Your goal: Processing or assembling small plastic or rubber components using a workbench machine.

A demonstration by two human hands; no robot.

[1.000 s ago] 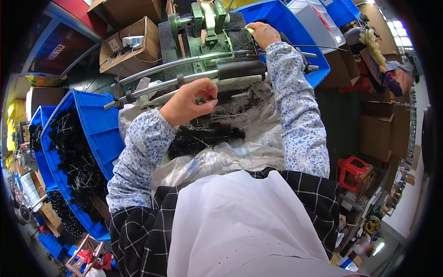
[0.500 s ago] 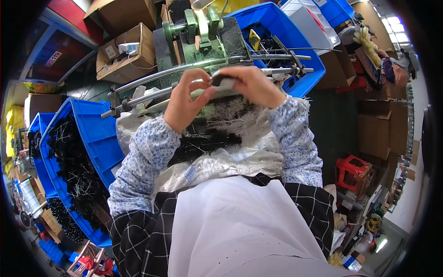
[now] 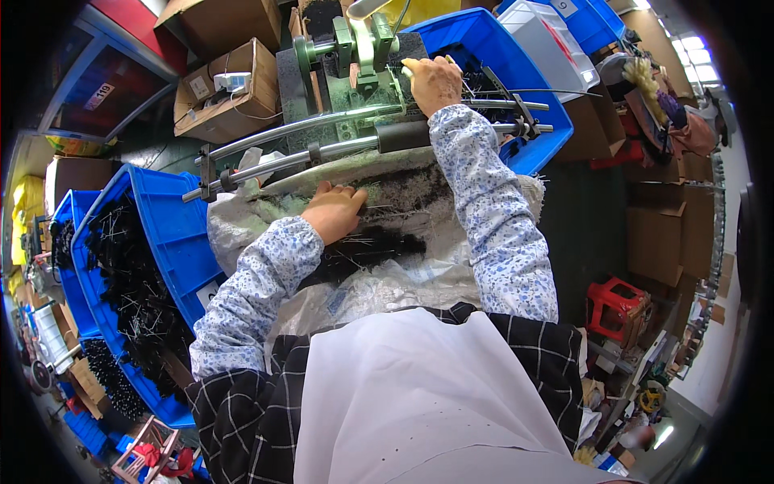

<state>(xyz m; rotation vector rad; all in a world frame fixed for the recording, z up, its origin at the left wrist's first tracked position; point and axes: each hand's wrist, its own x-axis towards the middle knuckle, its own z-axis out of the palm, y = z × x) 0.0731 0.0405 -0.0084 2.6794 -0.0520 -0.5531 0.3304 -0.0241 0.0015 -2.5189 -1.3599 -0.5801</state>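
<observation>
My left hand (image 3: 334, 214) is low over a white woven sack (image 3: 379, 290), its fingers bent and closed at the edge of a dark pile of black bristles and thin wires (image 3: 367, 244). What lies under the fingertips is hidden. My right hand (image 3: 436, 85) reaches past two metal rails to the right side of a bench machine (image 3: 355, 56) with a pale belt or wheel. Its fingers are curled, with a small pale yellowish tip by the thumb side; whatever they grip is too small to make out. A black sleeve (image 3: 402, 136) sits on the nearer rail.
A blue bin (image 3: 524, 149) with dark pieces stands at the right, under the rail ends. At the left, another blue bin (image 3: 173, 234) holds black wire-stemmed brushes (image 3: 133, 282). A cardboard box (image 3: 226, 109) stands behind the rails; a red stool (image 3: 617, 310) is at the right.
My hands were together above the nearer rail and have parted. The left came down onto the sack by the wires; the right moved forward and right to the machine's side.
</observation>
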